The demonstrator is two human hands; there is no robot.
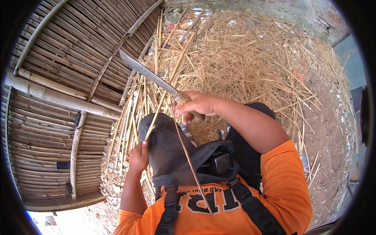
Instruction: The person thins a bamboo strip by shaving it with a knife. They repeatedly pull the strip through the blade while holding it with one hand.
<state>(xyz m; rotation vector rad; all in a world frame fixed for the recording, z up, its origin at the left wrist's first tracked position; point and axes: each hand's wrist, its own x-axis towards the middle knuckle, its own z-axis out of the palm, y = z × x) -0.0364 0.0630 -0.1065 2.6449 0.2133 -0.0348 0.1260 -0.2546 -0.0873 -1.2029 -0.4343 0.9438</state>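
My right hand [197, 105] is wrapped round the wooden handle [199, 116] of a machete. Its long, curved grey blade [150, 76] points up and to the left, crossing a pale bamboo strip [165, 96]. My left hand [139, 157] pinches the near end of that strip beside my left knee, and the strip slants away toward the far litter. A thin brown sliver [187, 156] runs from beside my right hand down across my lap and orange shirt. Whether it is joined to the bamboo strip is hidden by the right hand and blade.
A bamboo slat wall [74, 47] stands close on the left. Heaped shavings and split strips [243, 66] cover the ground ahead, with bare soil [319, 129] at the right. A rough wall [290, 13] lies beyond. A black bag [213, 150] with straps sits against my front.
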